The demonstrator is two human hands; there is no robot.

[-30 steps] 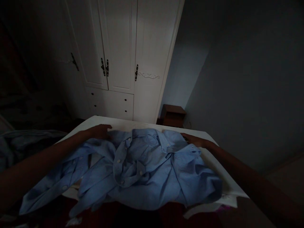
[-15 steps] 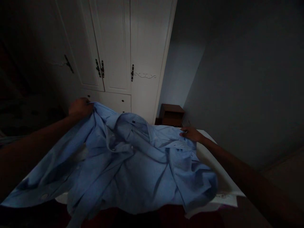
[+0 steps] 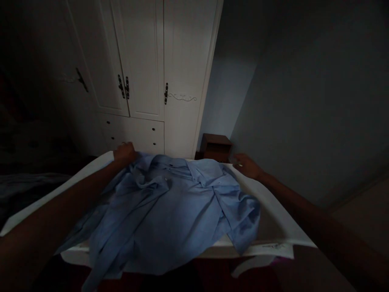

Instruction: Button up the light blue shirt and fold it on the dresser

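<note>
A light blue button-up shirt [image 3: 170, 202] lies spread and rumpled over a white board [image 3: 273, 219], one part hanging off the near edge. My left hand [image 3: 124, 152] is closed on the shirt's far left corner, near the board's far edge. My right hand [image 3: 246, 165] rests at the shirt's far right corner; its fingers look curled on the cloth, though the dim light hides the grip.
A white wardrobe [image 3: 146, 73] with dark handles and drawers stands behind the board. A small brown bedside cabinet [image 3: 216, 146] sits beside it against a grey wall. Dark bedding [image 3: 27, 186] lies to the left. The room is dim.
My left hand lifted the shirt's left side up, then brought it down to the board's far edge. The shirt now lies flatter and more spread. My right hand shifted slightly farther away.
</note>
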